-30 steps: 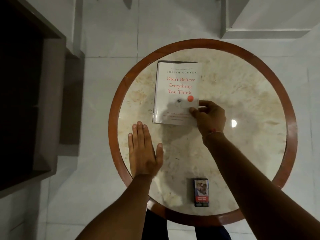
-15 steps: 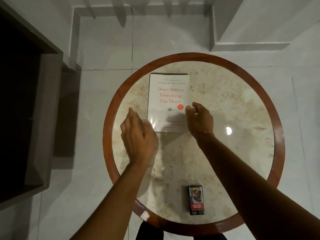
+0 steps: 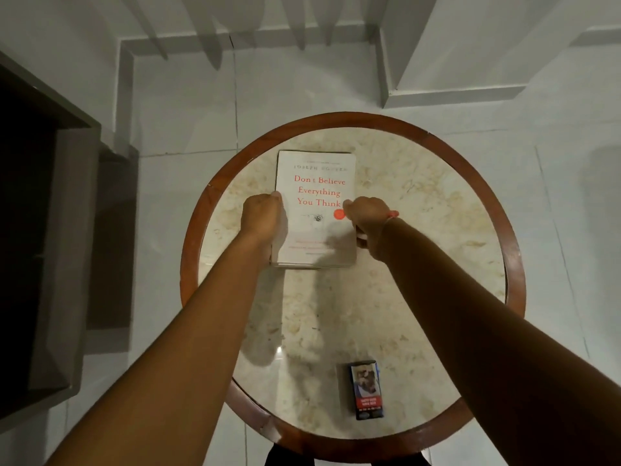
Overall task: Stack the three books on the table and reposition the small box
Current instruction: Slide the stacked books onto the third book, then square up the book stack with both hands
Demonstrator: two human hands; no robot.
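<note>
A white book (image 3: pixel 316 183) with red title lettering lies on top of a stack on the round marble table (image 3: pixel 437 230), toward its far left. Edges of books beneath it show at the stack's near end. My left hand (image 3: pixel 262 218) grips the stack's left side and my right hand (image 3: pixel 366 218) grips its right side, thumbs on the top cover. A small dark box (image 3: pixel 367 390) with a picture and a red label lies flat near the table's front edge, apart from both hands, between my forearms.
The table has a raised reddish wooden rim (image 3: pixel 188 264). A dark cabinet (image 3: pixel 43 230) stands on the tiled floor to the left. White steps (image 3: pixel 453 62) rise beyond the table.
My left hand left the tabletop and closed on the stack's left side. My right hand shifted from the book's near right corner to its right edge. The view tilted, so the table sits lower.
</note>
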